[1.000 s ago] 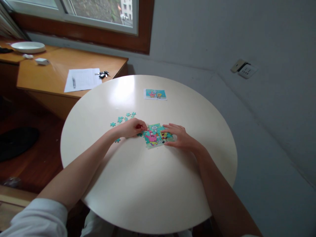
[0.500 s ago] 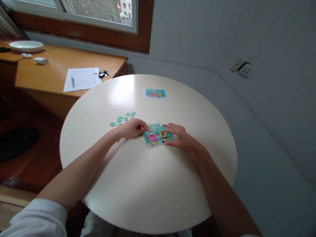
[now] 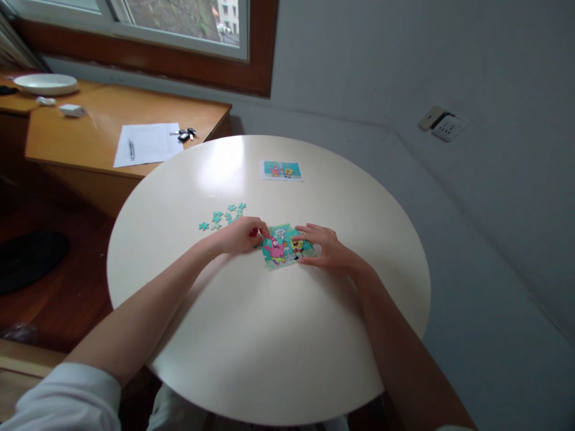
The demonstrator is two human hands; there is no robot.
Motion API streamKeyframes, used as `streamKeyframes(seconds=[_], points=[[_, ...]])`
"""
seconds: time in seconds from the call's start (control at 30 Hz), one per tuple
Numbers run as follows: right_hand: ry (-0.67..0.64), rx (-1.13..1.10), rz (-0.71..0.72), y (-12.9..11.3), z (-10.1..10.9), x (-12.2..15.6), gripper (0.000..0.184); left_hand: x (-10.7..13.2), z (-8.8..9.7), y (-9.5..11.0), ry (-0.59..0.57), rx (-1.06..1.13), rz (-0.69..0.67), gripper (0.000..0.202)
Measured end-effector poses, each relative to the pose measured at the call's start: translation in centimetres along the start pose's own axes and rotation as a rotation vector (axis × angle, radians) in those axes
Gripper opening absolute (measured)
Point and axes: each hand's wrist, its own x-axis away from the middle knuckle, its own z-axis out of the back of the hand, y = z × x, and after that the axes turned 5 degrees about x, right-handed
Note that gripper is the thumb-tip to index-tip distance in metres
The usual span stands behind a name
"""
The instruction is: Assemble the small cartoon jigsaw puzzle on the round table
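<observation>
A small cartoon jigsaw puzzle [image 3: 281,245] lies on the round cream table [image 3: 269,335]. My left hand [image 3: 240,234] is curled at the puzzle's left edge, fingertips pinched together on something I cannot make out. My right hand [image 3: 326,248] rests on the puzzle's right side, fingers spread flat and pressing it down. Several loose teal puzzle pieces [image 3: 222,216] lie just left of my left hand. A small reference picture card [image 3: 281,170] sits farther back on the table.
A wooden desk [image 3: 90,137] stands at the back left with a sheet of paper and pen [image 3: 146,143], keys [image 3: 185,134] and a white plate [image 3: 45,84]. A wall socket [image 3: 442,124] is on the grey wall at right.
Almost nothing moved. My left hand's fingers shifted slightly at the puzzle's left edge; my right hand stays flat on the puzzle.
</observation>
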Motion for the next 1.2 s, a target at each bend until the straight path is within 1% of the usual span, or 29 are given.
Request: streamKeyframes(seconds=[0.3, 0.6, 0.73, 0.93, 1.2], points=[[0.002, -0.005, 0.000, -0.02, 0.04, 0.02, 0.049, 0.28, 0.53, 0.90, -0.024, 0.008, 0.045, 0.025], [-0.009, -0.002, -0.016, -0.27, 0.21, 0.01, 0.049, 0.03, -0.16, 0.08, 0.000, -0.027, -0.008, 0.024], [-0.012, -0.002, -0.019, -0.21, 0.18, 0.02, 0.049, 0.01, -0.19, 0.29, -0.009, -0.058, -0.014, 0.024], [-0.004, 0.011, -0.002, -0.20, 0.18, 0.04, 0.049, 0.00, -0.21, 0.52, -0.016, -0.085, -0.059, 0.023], [-0.007, -0.008, 0.003, -0.21, 0.21, 0.08, 0.049, 0.19, -0.16, 1.03, -0.022, -0.076, -0.053, 0.024]])
